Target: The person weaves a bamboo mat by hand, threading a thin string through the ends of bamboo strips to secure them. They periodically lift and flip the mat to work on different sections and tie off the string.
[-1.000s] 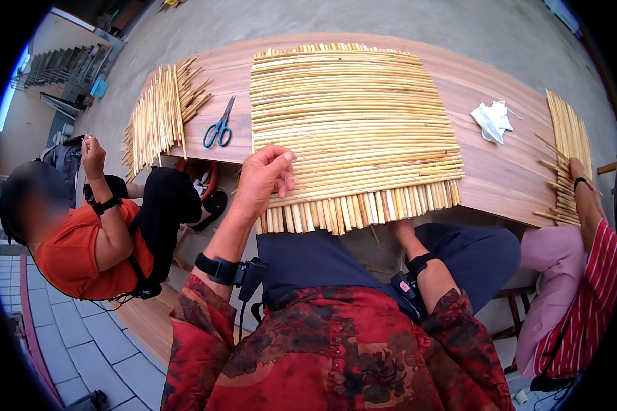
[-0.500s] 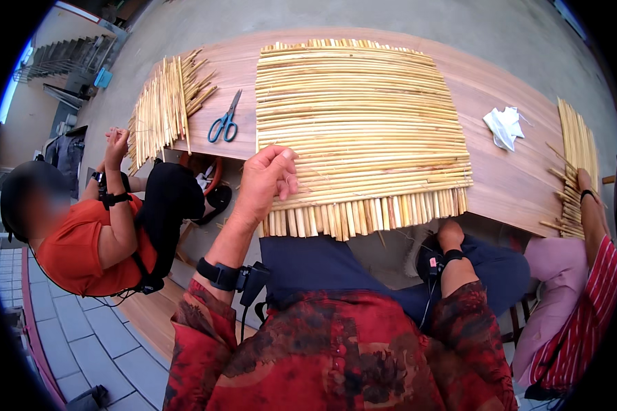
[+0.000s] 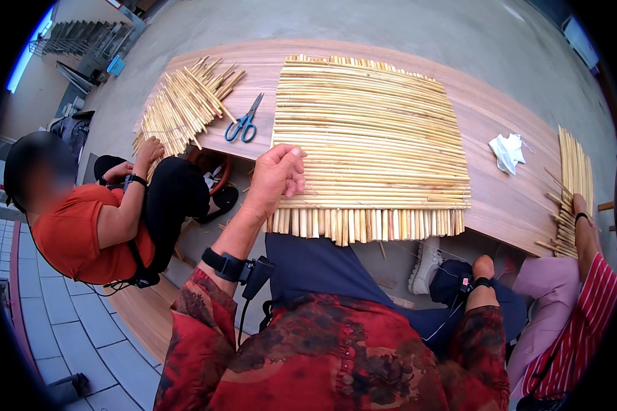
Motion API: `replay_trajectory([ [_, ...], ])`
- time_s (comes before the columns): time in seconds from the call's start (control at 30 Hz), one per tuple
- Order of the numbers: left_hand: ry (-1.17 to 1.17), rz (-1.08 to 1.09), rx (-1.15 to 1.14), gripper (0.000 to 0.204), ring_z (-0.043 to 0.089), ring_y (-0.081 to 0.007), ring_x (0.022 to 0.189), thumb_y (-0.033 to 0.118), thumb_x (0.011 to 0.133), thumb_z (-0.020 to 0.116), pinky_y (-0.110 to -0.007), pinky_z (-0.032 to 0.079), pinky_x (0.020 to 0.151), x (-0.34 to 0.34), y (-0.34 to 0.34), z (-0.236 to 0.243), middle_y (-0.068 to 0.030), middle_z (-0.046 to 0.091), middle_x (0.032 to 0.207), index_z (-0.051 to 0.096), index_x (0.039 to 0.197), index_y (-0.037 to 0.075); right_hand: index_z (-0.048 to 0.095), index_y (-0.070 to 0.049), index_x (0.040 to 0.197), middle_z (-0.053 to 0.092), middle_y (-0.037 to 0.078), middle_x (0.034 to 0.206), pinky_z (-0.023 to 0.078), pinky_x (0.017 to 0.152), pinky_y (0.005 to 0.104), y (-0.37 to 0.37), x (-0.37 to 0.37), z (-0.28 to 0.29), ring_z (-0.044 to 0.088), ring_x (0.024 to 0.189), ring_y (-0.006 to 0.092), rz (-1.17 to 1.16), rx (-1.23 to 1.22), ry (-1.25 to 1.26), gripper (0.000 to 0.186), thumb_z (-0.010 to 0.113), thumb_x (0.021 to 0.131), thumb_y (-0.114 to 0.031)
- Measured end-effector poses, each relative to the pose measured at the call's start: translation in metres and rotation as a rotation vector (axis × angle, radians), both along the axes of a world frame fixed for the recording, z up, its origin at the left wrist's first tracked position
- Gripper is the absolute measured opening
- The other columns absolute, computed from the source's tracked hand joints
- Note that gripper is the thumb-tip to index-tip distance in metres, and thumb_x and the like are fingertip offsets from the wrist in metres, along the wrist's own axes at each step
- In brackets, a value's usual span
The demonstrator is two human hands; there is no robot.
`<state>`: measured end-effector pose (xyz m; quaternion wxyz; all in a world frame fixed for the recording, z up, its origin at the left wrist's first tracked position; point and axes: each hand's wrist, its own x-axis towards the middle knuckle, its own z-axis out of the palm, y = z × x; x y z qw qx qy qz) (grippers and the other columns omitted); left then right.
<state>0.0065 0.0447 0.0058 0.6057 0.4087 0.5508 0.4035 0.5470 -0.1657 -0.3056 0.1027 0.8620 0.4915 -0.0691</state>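
Observation:
In front of me a mat of straw-coloured reed sticks [image 3: 370, 130] lies on the table, its top sticks running left to right. Crosswise stick ends [image 3: 370, 226] stick out along its near edge. My left hand [image 3: 277, 177] is over the mat's near left corner, fingers curled in and thumb close to them; whatever they hold is too small to make out. Low over my right knee, apart from the mat, my right hand [image 3: 483, 267] is closed. Faint thin lines show beside it, but its contents are hidden.
Blue-handled scissors [image 3: 243, 127] lie left of the mat, beside a loose pile of sticks [image 3: 185, 106]. A crumpled white cloth or bag [image 3: 507, 152] is on the wooden table [image 3: 487, 113]. Co-workers sit on both sides, the right one's hand [image 3: 580, 204] on more sticks [image 3: 574, 161].
My right hand has moved down and right, away from the mat's near edge. My left stays by the corner. The left co-worker's raised hand has come down to the stick pile.

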Motion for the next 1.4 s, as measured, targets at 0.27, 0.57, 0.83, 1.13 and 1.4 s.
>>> replay_trajectory([
  [0.27,0.041,0.030,-0.001,0.020,0.053,-0.0097,0.048,0.019,0.095,0.051,-0.017,0.031,0.035,0.006,0.001,-0.006,-0.0009,0.052,0.071,0.056,0.097,0.001,0.069,-0.005,0.083,0.066,0.016,0.096,0.052,0.076,0.0441,-0.004,0.048,-0.014,0.064,0.091,0.0342,0.088,-0.265,0.047,0.017,0.054,0.081,-0.013],
  [0.57,0.007,-0.013,0.004,0.019,0.052,-0.0091,0.051,0.019,0.095,0.051,-0.017,0.030,0.035,0.000,0.007,-0.006,-0.0014,0.051,0.075,0.054,0.100,0.000,0.063,-0.014,0.114,0.057,0.012,0.123,0.042,0.093,0.0483,0.076,-0.062,0.071,0.055,0.113,0.0288,0.076,-0.514,0.125,0.031,0.048,0.087,-0.013],
  [0.83,0.030,-0.028,0.021,0.019,0.052,-0.0087,0.050,0.017,0.094,0.051,-0.017,0.031,0.036,0.003,0.007,-0.006,-0.0011,0.051,0.070,0.055,0.098,-0.001,0.068,-0.007,0.101,0.065,0.015,0.108,0.046,0.090,0.0420,0.093,-0.099,0.083,0.060,0.105,0.0315,0.109,-0.335,0.269,0.026,0.049,0.084,-0.011],
  [1.13,0.050,0.012,0.004,0.019,0.053,-0.0086,0.052,0.016,0.093,0.053,-0.017,0.034,0.038,-0.002,0.001,-0.007,-0.0006,0.053,0.070,0.055,0.100,-0.001,0.068,-0.007,0.104,0.061,0.014,0.115,0.048,0.089,0.0390,0.063,-0.071,0.073,0.058,0.109,0.0305,-0.079,-0.450,0.227,0.026,0.054,0.083,-0.015],
  [1.4,0.050,0.001,0.005,0.018,0.053,-0.0084,0.052,0.016,0.093,0.053,-0.017,0.034,0.037,-0.001,0.004,-0.007,-0.0010,0.053,0.071,0.054,0.099,-0.001,0.068,-0.004,0.088,0.066,0.019,0.094,0.049,0.080,0.0406,0.075,-0.059,0.027,0.062,0.091,0.0342,-0.015,0.018,0.397,0.020,0.054,0.079,-0.014],
])
